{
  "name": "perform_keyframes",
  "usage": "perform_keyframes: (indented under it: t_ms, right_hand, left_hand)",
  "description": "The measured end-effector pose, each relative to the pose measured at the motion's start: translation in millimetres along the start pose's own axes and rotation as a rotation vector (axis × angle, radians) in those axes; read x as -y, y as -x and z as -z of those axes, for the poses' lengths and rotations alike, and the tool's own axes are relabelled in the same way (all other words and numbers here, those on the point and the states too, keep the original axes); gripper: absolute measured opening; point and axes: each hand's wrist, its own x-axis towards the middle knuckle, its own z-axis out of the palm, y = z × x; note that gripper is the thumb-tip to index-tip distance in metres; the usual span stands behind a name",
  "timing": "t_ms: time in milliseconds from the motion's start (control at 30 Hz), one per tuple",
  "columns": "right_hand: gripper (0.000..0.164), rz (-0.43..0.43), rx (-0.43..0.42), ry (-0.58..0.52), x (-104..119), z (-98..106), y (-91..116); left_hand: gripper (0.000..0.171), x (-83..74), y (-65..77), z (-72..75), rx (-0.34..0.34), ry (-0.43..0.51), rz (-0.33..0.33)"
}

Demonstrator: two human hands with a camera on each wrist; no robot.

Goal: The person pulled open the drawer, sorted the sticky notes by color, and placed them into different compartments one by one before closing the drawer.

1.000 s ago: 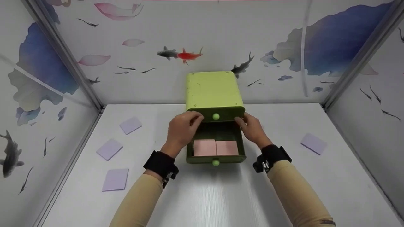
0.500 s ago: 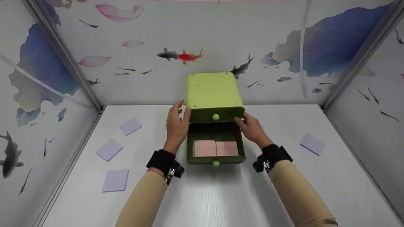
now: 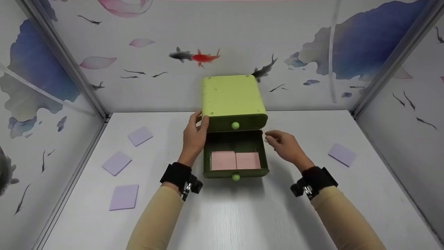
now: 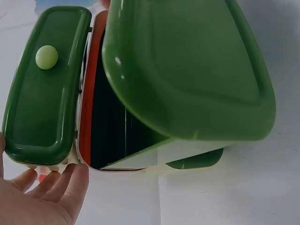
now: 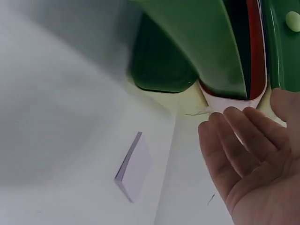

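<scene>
A small green drawer cabinet [image 3: 231, 93] stands against the back wall, a drawer below its top one pulled out. Inside that open drawer [image 3: 236, 173] lie two pink square pads [image 3: 223, 160] side by side. My left hand [image 3: 195, 139] rests along the cabinet's left side near the top drawer, thumb by the front edge. In the left wrist view its fingertips [image 4: 77, 176] meet the side of the cabinet. My right hand [image 3: 286, 146] hovers just right of the open drawer with fingers loosely bent. Its palm and relaxed fingers, holding nothing, show in the right wrist view.
On the left of the white table [image 3: 225, 215] lie three lilac square pads [image 3: 124, 197]. One more lilac pad [image 3: 342, 155] lies on the right. Printed wall panels enclose the table at the back and both sides.
My left hand has gone from the top drawer's front to the cabinet's left side, its fingers extending. The right hand has come off the cabinet's right edge, moving right and down.
</scene>
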Motion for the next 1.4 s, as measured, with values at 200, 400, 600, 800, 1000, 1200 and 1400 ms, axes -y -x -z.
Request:
perform_keyframes:
  t_ms: [200, 400, 600, 800, 1000, 1200, 1400]
  right_hand:
    - [0.023, -0.051, 0.003, 0.003, -15.5, -6.3, 28.7]
    - [0.019, -0.168, 0.075, -0.051, -29.0, -28.7, 63.8]
    - [0.019, -0.182, 0.22, -0.129, -21.7, -59.4, 90.9]
    - [0.028, -0.104, 0.334, -0.241, 1.8, -87.5, 94.7]
    - [0.037, -0.079, 0.342, -0.355, 23.4, -106.3, 87.5]
    - [0.038, -0.091, 0.293, -0.485, 33.0, -112.3, 84.0]
    - [0.036, -0.091, 0.235, -0.525, 35.0, -113.0, 84.0]
  left_hand:
    - [0.062, -0.6, -2.0, 0.7, 0.009, -0.015, 0.029]
    - [0.063, -1.9, -3.4, 3.1, 0.016, -0.035, 0.062]
    - [0.064, 1.3, -5.6, 6.2, 0.037, -0.042, 0.036]
    - [0.063, 4.8, -6.1, 8.0, 0.034, -0.052, 0.028]
    - [0.062, 4.8, -6.0, 6.0, 0.031, -0.062, 0.013]
    - [0.06, 4.0, -2.9, 2.8, 0.032, -0.056, 0.012]
    - [0.06, 2.6, 0.4, 0.2, 0.038, -0.068, -0.01]
